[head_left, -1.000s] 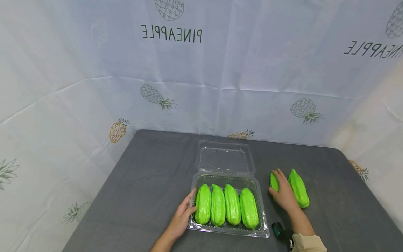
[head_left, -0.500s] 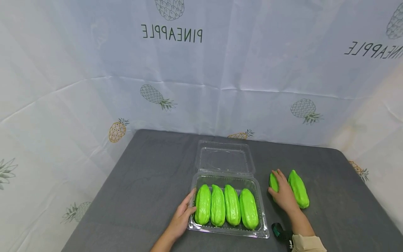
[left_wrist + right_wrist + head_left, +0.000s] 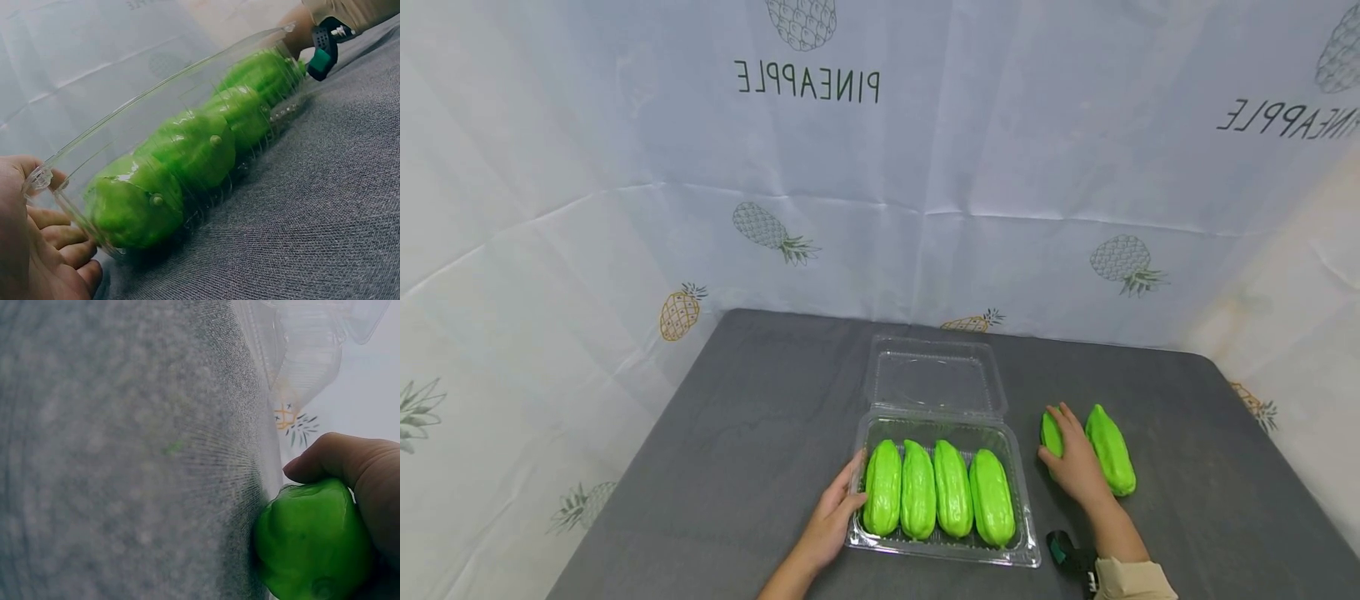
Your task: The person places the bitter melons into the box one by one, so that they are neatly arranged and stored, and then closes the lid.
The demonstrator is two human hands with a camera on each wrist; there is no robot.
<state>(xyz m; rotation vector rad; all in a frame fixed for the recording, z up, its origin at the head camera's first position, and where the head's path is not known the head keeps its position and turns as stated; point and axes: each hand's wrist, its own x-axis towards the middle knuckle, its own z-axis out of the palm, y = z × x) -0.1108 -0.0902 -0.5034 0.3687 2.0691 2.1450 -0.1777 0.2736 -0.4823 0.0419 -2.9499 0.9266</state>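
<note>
A clear plastic clamshell box (image 3: 946,556) lies with its lid (image 3: 936,379) folded back, and several bright green ridged gourds (image 3: 953,492) stand side by side in it. My left hand (image 3: 831,515) grips the box's left side; in the left wrist view its fingers (image 3: 69,244) lie against the outer wall. To the right of the box, my right hand (image 3: 1077,462) holds a loose green gourd (image 3: 312,544) on the table, thumb on one side, most of it hidden from above. Another loose green gourd (image 3: 1111,450) lies just right of that hand.
The dark grey table (image 3: 760,433) has a white pineapple-print curtain (image 3: 917,167) behind it and at both sides. A black strap device with a green part (image 3: 1063,547) is worn at the right wrist, close to the box's right corner.
</note>
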